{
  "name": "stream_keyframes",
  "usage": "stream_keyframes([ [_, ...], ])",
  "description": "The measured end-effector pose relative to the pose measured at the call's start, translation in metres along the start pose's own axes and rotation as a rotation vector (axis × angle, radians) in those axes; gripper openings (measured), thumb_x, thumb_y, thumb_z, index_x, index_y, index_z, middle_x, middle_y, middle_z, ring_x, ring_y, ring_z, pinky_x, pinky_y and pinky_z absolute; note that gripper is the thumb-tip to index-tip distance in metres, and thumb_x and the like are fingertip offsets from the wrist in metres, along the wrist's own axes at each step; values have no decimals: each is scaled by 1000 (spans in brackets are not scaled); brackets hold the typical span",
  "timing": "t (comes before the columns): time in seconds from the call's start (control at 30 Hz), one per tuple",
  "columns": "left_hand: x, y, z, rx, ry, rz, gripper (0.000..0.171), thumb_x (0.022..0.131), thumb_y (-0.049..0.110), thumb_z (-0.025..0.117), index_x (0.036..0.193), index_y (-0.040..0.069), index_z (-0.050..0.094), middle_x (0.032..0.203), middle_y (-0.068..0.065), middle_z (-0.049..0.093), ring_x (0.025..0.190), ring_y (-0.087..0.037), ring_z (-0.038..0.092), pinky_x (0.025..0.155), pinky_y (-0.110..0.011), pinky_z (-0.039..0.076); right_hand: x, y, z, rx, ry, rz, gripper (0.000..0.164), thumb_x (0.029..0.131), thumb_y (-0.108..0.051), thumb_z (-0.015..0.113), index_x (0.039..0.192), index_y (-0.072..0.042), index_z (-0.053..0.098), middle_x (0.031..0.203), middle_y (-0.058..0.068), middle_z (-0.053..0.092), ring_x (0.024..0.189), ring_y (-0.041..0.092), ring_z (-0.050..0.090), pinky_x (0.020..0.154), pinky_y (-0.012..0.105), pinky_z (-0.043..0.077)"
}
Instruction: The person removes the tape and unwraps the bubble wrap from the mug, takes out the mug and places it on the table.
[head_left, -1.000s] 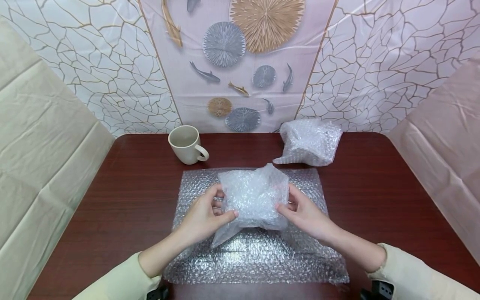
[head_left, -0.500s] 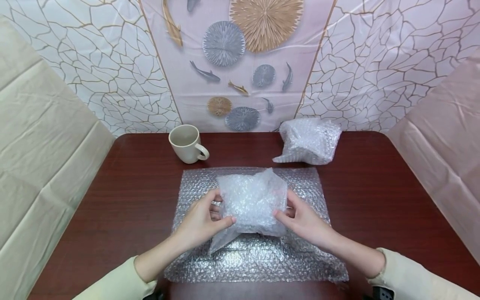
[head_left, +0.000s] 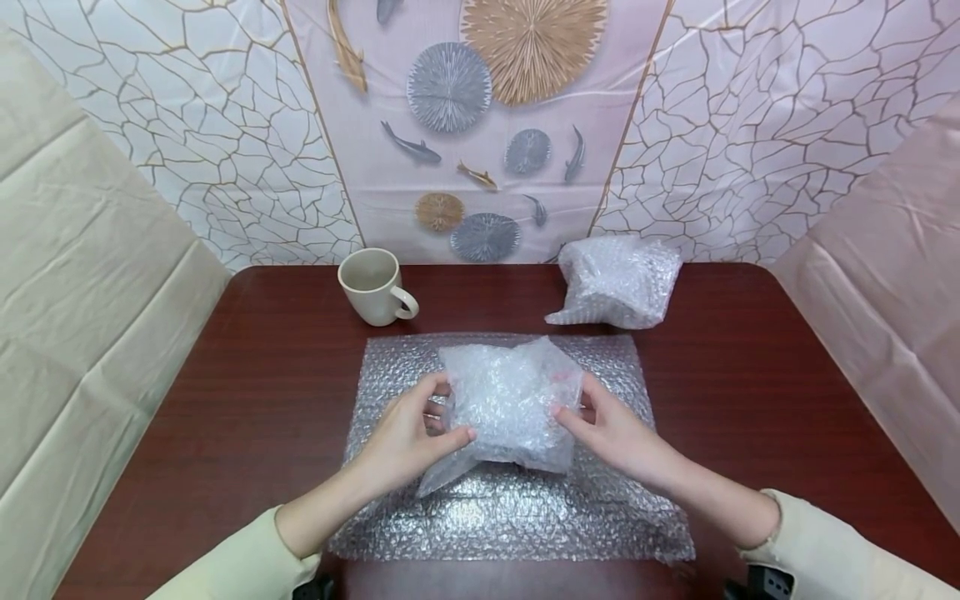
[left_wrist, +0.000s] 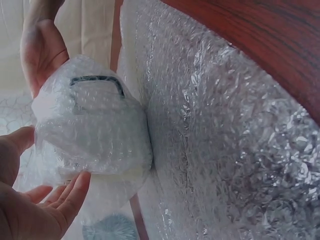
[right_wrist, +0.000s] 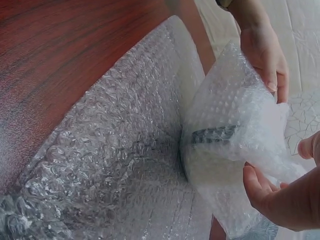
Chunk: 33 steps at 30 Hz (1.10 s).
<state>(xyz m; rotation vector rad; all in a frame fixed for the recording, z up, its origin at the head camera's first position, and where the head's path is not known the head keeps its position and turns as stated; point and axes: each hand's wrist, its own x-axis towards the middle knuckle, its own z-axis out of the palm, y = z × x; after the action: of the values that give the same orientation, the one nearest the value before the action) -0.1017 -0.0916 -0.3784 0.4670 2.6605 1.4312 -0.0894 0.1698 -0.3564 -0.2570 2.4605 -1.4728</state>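
A bubble-wrapped bundle (head_left: 513, 404) sits at the middle of a flat bubble wrap sheet (head_left: 487, 517). My left hand (head_left: 408, 429) grips its left side, thumb on the front and fingers behind. On the opposite side my right hand (head_left: 618, 429) holds it the same way. Through the wrapping of the bundle (left_wrist: 100, 120) in the left wrist view shows a dark curved line; the item inside is otherwise hidden. A dark band also shows through the bundle (right_wrist: 235, 120) in the right wrist view. Loose wrap corners stick out at its top right and lower left.
A cream mug (head_left: 372, 287) stands at the back left, handle to the right. Another bubble-wrapped bundle (head_left: 618, 283) lies at the back right of the dark red table (head_left: 750, 375). A patterned cloth (head_left: 487, 125) hangs behind the table's far edge.
The bundle dipped slightly toward me, then came back up a little and shifted slightly right, both hands moving along with it. The mug and the other bundle have stayed put.
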Motion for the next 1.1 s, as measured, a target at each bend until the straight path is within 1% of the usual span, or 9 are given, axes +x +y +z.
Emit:
stream_keyframes([
  [0.1,1,0,-1,3,-6,6,64,71,26,79,126,15,49,112,-4,58,85,-15,63,71,-22,53,0,0,-2,-24,-1,-6,45,93,-25,53,132,-7,39,123,25,50,108,36,57,87,42,50],
  [0.27,2,-1,-4,22,-34,-2,65,72,28,78,128,16,47,115,-5,58,86,-15,63,72,-23,54,6,-8,-11,-125,39,-45,47,94,-27,51,133,-5,38,116,19,56,98,28,59,77,35,52],
  [0.4,1,-2,-8,48,-67,-16,63,74,32,76,126,16,47,117,-5,58,88,-16,63,73,-28,54,16,-20,-20,-239,139,-209,43,93,-18,54,131,-3,42,121,16,54,105,28,55,84,40,51],
  [0.53,0,-4,-14,83,-88,-18,60,76,33,74,127,16,47,120,-3,57,89,-15,63,74,-31,54,27,-31,-25,-461,180,-351,39,91,-17,57,127,-6,50,124,10,55,115,25,50,93,43,44],
  [0.67,2,-5,-21,110,-71,19,58,80,33,71,129,13,48,123,-5,56,92,-17,63,75,-33,54,37,-41,-25,-633,110,-410,39,89,-20,58,126,-7,53,125,9,56,118,26,48,96,45,41],
  [0.77,5,-5,-27,147,-25,57,55,81,33,70,128,12,49,124,-5,56,98,-20,61,79,-36,53,45,-46,-22,-717,55,-433,39,89,-22,59,124,-6,54,124,10,57,118,26,49,97,44,41],
  [0.93,12,-5,-36,203,67,135,57,80,31,70,129,13,49,126,-4,55,111,-21,55,88,-40,49,54,-52,-18,-823,-17,-448,37,88,-21,61,120,-4,57,116,9,61,108,25,56,89,42,47],
  [1.0,16,-5,-38,203,77,188,58,80,29,71,131,15,48,130,-3,52,118,-20,50,95,-41,45,57,-52,-17,-855,-45,-441,35,88,-21,60,119,-5,58,112,9,62,103,25,58,84,41,49],
  [1.1,23,-3,-39,215,52,279,57,81,26,69,132,18,47,138,3,45,127,-15,41,102,-40,38,62,-52,-13,-895,-65,-422,31,88,-20,60,115,-4,61,106,8,63,97,25,59,78,40,50],
])
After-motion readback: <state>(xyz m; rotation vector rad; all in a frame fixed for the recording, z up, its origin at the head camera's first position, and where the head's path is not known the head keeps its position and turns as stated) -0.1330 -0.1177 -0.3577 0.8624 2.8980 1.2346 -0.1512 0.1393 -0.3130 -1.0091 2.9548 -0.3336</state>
